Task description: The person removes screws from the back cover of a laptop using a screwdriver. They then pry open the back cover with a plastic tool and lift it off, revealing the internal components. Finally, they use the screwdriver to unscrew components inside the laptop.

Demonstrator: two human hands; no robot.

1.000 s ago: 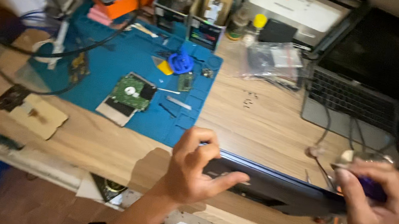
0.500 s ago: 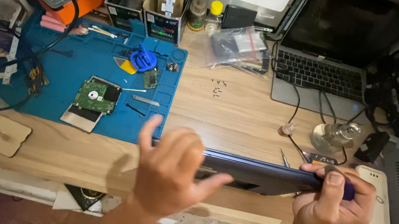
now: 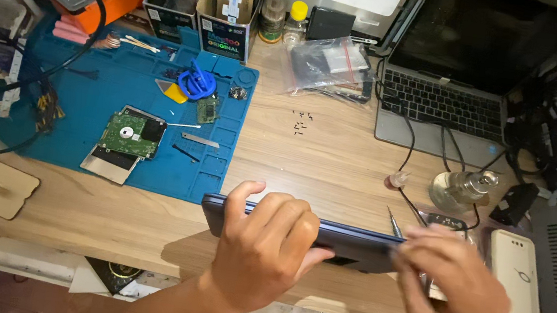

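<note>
The left hand [image 3: 265,246] wraps its fingers over the top edge of a dark, flat laptop [image 3: 353,245] and grips it. The right hand [image 3: 452,297] is blurred, so it may be holding the right end, along with a thin pointed tool [image 3: 393,223] (hard to be sure). The laptop stands on its long edge, running left to right, just past both hands. It sits on the wooden table [image 3: 315,155]. Farther off lie a blue mat [image 3: 82,90] and an open laptop [image 3: 450,94].
</note>
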